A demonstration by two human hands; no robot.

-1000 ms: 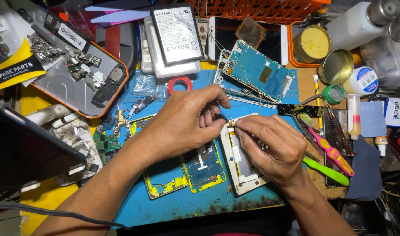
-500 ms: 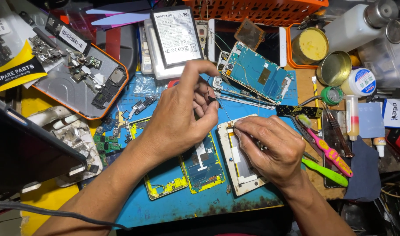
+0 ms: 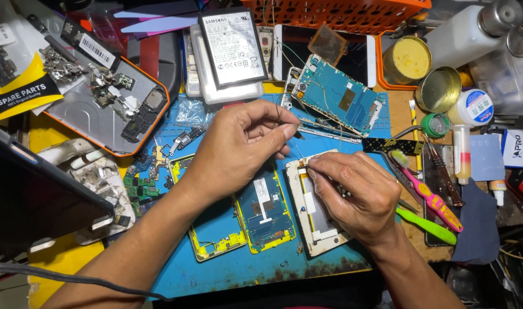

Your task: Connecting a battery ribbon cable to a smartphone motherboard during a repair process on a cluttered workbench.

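Note:
My left hand [image 3: 244,149] hovers over the blue mat [image 3: 244,274], thumb and forefinger pinched on a thin wire [image 3: 299,147]. The wire runs down to the top corner of a white phone frame [image 3: 318,232]. My right hand [image 3: 356,194] rests on that frame and its fingertips grip the top left corner. Beside the frame lie an open phone with a blue board [image 3: 267,214] and a yellow-edged frame [image 3: 218,243].
A phone battery [image 3: 233,48], a blue board on a stripped phone [image 3: 338,94], an orange-rimmed case of small parts [image 3: 110,111] and round tins [image 3: 441,88] crowd the back. Pink and green brushes [image 3: 430,200] lie at right. A dark tablet [image 3: 27,200] stands at left.
My left hand rose off the frame with its fingers spread, then came back down and pinched the wire just above the frame's corner. My right hand stayed on the frame.

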